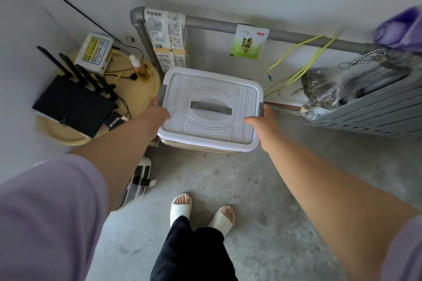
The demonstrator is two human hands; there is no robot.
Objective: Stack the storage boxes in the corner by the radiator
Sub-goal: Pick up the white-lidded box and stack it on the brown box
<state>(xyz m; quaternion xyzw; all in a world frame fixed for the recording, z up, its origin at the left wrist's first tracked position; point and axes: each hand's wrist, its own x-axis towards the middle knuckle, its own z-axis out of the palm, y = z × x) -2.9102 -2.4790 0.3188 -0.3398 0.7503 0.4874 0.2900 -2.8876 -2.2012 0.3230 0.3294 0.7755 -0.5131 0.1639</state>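
A white lidded storage box (211,89) with a grey handle and grey side clips sits in the corner, on top of another pale box (196,145) whose rim peeks out underneath. My left hand (157,112) grips the top box at its left side beside the clip. My right hand (262,121) holds its right side, thumb on the lid edge, fingers hidden beyond the rim. The grey radiator (374,112) stands to the right.
A yellow round stool (146,96) on the left carries a black router (73,107), a white modem and a small bottle (140,68). Grey pipes (228,24) run along the wall. A bagged bundle (319,89) rests on the radiator. My sandalled feet (201,210) stand on bare concrete.
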